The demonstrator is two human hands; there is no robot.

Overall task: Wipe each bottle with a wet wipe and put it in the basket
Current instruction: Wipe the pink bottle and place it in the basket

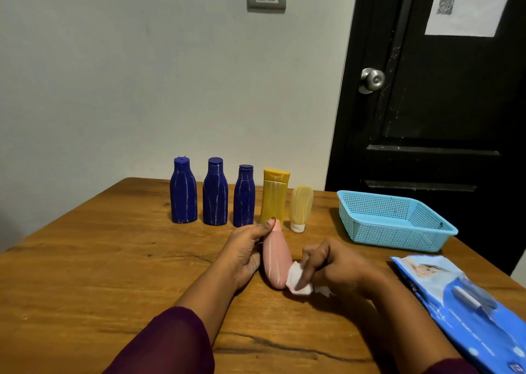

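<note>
Pink bottle (275, 259) lies tilted above the tabletop (113, 259), steadied by the gripping left hand (247, 252) so the right hand (327, 265) can pinch a wet wipe (297, 281) against its base; basket (398, 237) waits empty, right.

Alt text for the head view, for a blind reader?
A person's left hand holds a pink bottle while the right hand presses a white wipe against it. Three blue bottles and two yellow bottles stand behind on the wooden table, beside an empty blue basket.
</note>
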